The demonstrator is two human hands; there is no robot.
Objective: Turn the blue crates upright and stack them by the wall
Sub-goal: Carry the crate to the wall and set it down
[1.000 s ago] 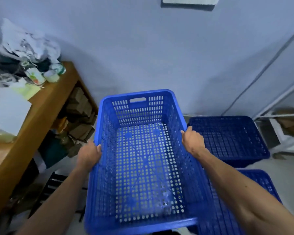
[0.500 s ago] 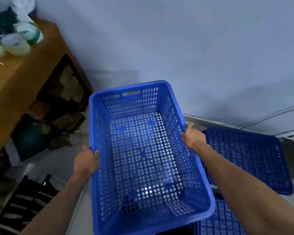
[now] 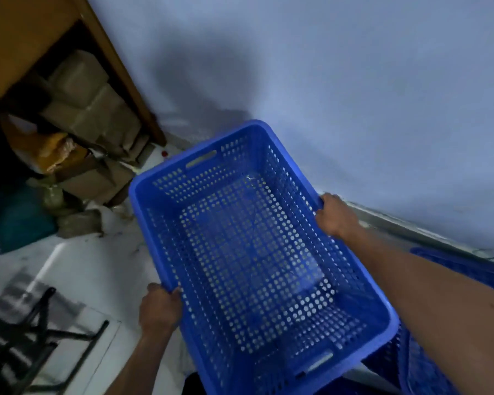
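An upright blue perforated crate (image 3: 254, 260) fills the middle of the view, its open top facing me, held above the floor close to the pale wall (image 3: 340, 89). My left hand (image 3: 160, 307) grips its left rim, fingers curled over the edge. On the opposite long rim, my right hand (image 3: 335, 215) grips the crate next to the wall. Parts of other blue crates show at the right edge (image 3: 468, 269) and at the bottom right (image 3: 419, 369), mostly hidden by my right arm and the held crate.
A wooden desk (image 3: 20, 32) stands at the upper left with cardboard boxes (image 3: 89, 101) and clutter beneath it. A black metal frame (image 3: 26, 337) lies on the white floor at the lower left. A grey skirting (image 3: 411, 226) runs along the wall's foot.
The crate has swung leftward and down toward the floor by the wall, still held by both hands. My view has tilted down, so the desk top has left the frame.
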